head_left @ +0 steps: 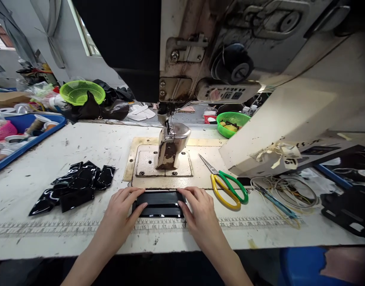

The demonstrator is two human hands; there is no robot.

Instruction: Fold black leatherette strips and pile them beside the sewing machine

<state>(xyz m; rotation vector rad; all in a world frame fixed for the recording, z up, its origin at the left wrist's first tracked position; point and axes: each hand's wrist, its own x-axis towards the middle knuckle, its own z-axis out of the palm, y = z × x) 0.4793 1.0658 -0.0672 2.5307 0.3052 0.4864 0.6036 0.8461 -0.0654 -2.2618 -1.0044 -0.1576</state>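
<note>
A black glossy strip (161, 198) lies flat on the white table in front of the sewing machine's post (170, 149), just above the printed ruler (158, 225). My left hand (121, 208) grips its left end, thumb on the near part and fingers at the far edge. At the right end my right hand (198, 206) holds it the same way. Scissors with yellow and green handles (230, 188) rest to the right of my right hand. Several shiny black pieces (78, 182) are heaped on the left.
The machine's head (200, 51) hangs above the post. A blue tray of spools (48, 133) stands at the left, a green bowl (228, 129) behind. Blue snips (277, 202) and tangled cords lie at the right.
</note>
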